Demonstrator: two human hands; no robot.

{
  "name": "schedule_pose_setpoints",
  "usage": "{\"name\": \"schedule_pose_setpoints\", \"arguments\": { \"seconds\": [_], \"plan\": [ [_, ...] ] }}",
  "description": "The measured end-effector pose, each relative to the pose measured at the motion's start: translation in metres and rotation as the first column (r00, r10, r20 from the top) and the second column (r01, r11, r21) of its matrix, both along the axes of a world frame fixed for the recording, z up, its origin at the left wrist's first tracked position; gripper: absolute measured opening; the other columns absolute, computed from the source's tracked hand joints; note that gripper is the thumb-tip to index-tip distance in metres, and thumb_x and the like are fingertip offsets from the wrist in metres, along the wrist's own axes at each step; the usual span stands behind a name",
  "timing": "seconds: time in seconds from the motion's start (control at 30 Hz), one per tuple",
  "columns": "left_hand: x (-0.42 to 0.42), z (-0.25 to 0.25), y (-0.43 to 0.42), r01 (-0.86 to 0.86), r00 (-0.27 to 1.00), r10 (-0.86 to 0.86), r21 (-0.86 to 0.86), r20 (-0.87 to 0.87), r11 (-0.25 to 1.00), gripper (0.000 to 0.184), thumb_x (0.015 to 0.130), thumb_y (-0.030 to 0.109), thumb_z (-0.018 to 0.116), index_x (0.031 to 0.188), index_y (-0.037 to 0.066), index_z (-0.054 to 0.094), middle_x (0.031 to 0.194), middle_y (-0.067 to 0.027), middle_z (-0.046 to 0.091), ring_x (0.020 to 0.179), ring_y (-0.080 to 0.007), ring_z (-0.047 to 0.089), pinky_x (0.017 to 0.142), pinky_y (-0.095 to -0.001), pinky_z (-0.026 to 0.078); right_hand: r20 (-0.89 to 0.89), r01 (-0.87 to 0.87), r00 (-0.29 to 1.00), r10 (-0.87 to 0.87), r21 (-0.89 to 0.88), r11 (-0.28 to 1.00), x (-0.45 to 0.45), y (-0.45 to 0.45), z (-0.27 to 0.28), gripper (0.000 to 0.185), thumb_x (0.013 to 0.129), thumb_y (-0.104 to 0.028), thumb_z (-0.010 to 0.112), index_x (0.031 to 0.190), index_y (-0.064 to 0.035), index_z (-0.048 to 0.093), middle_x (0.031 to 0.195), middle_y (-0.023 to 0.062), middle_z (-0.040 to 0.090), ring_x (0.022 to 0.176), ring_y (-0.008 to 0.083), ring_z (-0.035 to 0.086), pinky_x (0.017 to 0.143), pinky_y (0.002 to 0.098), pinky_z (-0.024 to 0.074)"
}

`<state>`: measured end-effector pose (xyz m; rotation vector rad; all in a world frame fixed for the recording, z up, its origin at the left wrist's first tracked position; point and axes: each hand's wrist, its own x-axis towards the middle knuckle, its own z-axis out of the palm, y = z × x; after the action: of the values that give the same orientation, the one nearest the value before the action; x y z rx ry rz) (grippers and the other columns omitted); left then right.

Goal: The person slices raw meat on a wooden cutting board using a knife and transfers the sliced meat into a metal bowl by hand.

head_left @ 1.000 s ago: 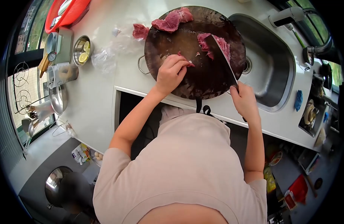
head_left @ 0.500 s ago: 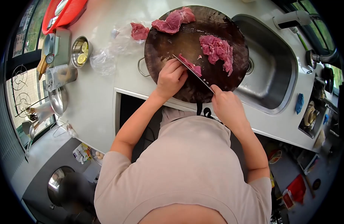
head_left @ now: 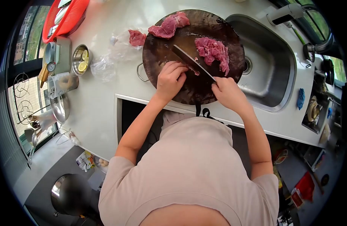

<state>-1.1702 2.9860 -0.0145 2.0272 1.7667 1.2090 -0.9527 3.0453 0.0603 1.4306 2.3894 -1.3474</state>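
On the round dark cutting board (head_left: pixel 158 52) my right hand (head_left: pixel 228 92) is closed round the handle of a knife (head_left: pixel 194 63), whose blade points up and left. My left hand (head_left: pixel 170 81) rests on the board just left of the blade, its fingers curled together; what they press on is mostly hidden. Small red meat scraps (head_left: pixel 196 72) show by the fingertips, partly under the blade. A heap of sliced meat (head_left: pixel 213 52) lies right of the knife. A larger meat piece (head_left: pixel 169 25) sits at the board's upper left edge.
Another meat chunk (head_left: pixel 137 38) lies on a clear plastic bag (head_left: pixel 122 49) left of the board. Further left are a steel bowl (head_left: pixel 81 60) with lemon slices and a red basket (head_left: pixel 69 19). A sink (head_left: pixel 267 64) adjoins the board on the right, below a faucet (head_left: pixel 284 14).
The knife has gone from over the sliced heap to beside my left fingers, then risen slightly off the strip there. My left hand has stayed nearly in place.
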Motion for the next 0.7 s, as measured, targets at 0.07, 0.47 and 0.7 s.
{"name": "schedule_pose_setpoints", "arguments": {
  "seconds": [0.07, 0.47, 0.7],
  "plan": [
    [0.0, 0.002, 0.0, -0.003, 1.0, 0.003, -0.015, 0.011, 1.0, 0.017, 0.072, -0.003, 0.069, 0.088, 0.004, 0.071, 0.092, -0.0078, 0.069, 0.094, -0.0294, 0.064, 0.086, -0.0397, 0.051, 0.074, 0.114, 0.992, -0.1, -0.222, 0.968, 0.016, 0.007, 0.018, 0.026, 0.09, -0.013, 0.053, 0.102, 0.0056, 0.065, 0.078, 0.0285, 0.063, 0.077, 0.0455, 0.063, 0.072, 0.0511, 0.0481],
    [0.008, 0.004, 0.001, -0.043, 0.997, 0.043, -0.012, -0.072, 0.999, 0.018, 0.074, -0.001, 0.073, 0.091, 0.003, 0.067, 0.093, -0.0112, 0.061, 0.09, -0.031, 0.059, 0.078, -0.04, 0.048, 0.063, 0.029, 0.997, -0.04, 0.168, 0.985, 0.014, -0.042, 0.013, 0.028, 0.091, -0.009, 0.054, 0.115, 0.0033, 0.063, 0.073, 0.0251, 0.066, 0.071, 0.0436, 0.066, 0.068, 0.0527, 0.0535],
    [0.008, 0.006, -0.001, -0.016, 0.996, 0.012, -0.042, -0.092, 0.999, 0.017, 0.07, 0.0, 0.07, 0.086, 0.0, 0.063, 0.091, -0.0127, 0.058, 0.089, -0.0329, 0.057, 0.077, -0.0413, 0.048, 0.128, 0.017, 0.991, -0.029, 0.092, 0.996, -0.012, -0.045, 0.012, 0.018, 0.09, -0.009, 0.056, 0.1, 0.0053, 0.059, 0.076, 0.0274, 0.067, 0.072, 0.0451, 0.068, 0.066, 0.053, 0.0553]
  ]
}}
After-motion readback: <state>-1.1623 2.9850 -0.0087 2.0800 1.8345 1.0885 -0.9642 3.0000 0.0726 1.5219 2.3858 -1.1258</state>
